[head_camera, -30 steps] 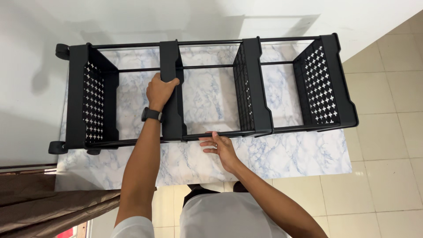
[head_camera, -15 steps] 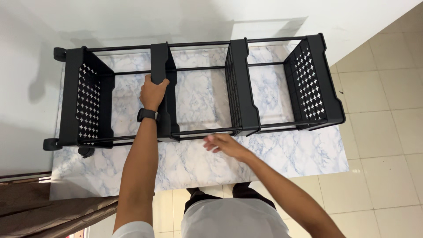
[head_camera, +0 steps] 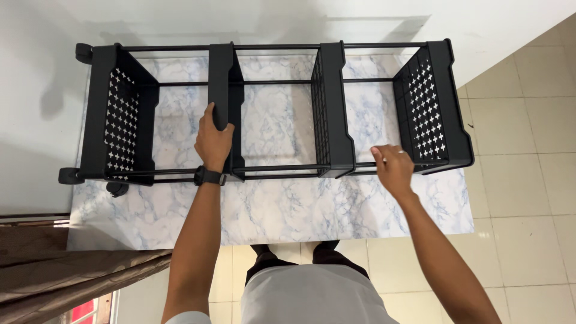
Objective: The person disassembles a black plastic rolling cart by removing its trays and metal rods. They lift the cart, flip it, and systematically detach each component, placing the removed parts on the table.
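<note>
- Four black perforated trays are lying sideways as one wheeled rack point(head_camera: 336, 108) on the marble sheet point(head_camera: 288, 204), apparently being positioned.
- Left hand point(head_camera: 213, 141) is gripping the second tray point(head_camera: 225, 96), fingers clenched.
- Right hand point(head_camera: 393, 168) is touching the front rod point(head_camera: 282, 171), fingers loose; steadying probably needs a firmer grasp.

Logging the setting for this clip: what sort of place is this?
Most likely a room in a home. The black cart lies on its side on a marble-patterned mat over pale floor tiles, by a white wall, with a brown curtain at one side.
</note>
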